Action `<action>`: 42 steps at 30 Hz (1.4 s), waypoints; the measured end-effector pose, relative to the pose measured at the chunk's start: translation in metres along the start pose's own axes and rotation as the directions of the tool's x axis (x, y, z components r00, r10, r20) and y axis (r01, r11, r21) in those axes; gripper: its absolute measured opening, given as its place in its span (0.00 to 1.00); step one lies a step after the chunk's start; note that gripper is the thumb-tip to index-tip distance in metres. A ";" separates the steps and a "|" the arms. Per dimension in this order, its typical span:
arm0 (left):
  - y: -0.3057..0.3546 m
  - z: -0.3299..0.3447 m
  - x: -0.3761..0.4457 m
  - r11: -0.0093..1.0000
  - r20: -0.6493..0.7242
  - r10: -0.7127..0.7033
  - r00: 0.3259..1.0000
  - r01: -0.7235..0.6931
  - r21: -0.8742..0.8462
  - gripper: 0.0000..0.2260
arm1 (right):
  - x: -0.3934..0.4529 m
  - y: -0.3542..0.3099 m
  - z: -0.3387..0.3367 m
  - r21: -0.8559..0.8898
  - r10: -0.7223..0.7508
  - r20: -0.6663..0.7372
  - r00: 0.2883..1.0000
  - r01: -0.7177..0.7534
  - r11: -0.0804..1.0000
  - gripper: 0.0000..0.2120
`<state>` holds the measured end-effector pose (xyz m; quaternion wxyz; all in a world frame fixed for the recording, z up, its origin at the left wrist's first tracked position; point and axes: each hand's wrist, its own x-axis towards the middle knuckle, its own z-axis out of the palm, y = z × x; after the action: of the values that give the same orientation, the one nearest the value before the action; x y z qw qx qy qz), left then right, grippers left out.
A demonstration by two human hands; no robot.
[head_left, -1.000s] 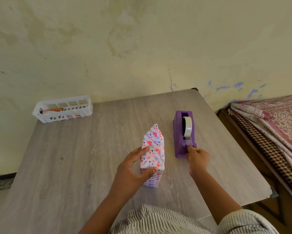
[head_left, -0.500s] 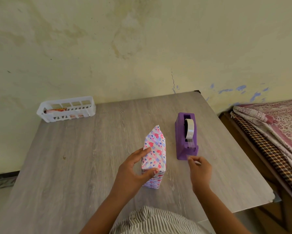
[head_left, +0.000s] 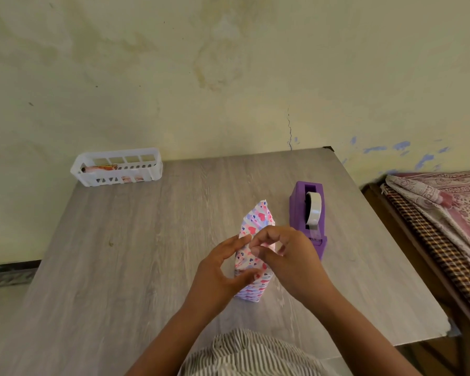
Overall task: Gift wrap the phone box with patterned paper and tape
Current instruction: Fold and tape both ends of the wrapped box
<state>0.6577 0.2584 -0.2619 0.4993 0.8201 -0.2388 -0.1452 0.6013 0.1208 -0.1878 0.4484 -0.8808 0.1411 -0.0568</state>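
Observation:
The phone box point(head_left: 258, 216), wrapped in white paper with pink and purple hearts, stands on its long edge in the middle of the grey table point(head_left: 136, 240). My left hand point(head_left: 217, 270) grips its near end, fingers on the left face and thumb against the front. Above the box's top fold is my right hand point(head_left: 293, 256), its fingers curled and its thumb and forefinger pinched together over the paper. A short clear piece of tape seems to sit between them, but it is hard to make out. The purple tape dispenser point(head_left: 296, 210) with its roll stands just right of the box.
A white slotted basket point(head_left: 117, 178) holding small packets sits at the table's far left corner against the wall. A bed with patterned cloths point(head_left: 445, 210) lies beyond the table's right edge. The table's near edge meets my striped shirt.
My right hand left the dispenser's cutter and crossed left, arriving over the top of the box. My left hand kept its hold on the box. The dispenser stayed put.

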 end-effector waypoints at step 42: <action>0.013 -0.028 0.043 0.993 -0.054 0.111 0.992 -0.108 0.048 0.24 | 0.043 0.044 0.016 0.360 0.102 0.017 0.995 -0.102 0.927 0.06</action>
<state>0.7041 0.2519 -0.2376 0.4945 0.8205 -0.2725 -0.0891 0.6371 0.0961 -0.2339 0.6044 -0.7751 0.1744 -0.0591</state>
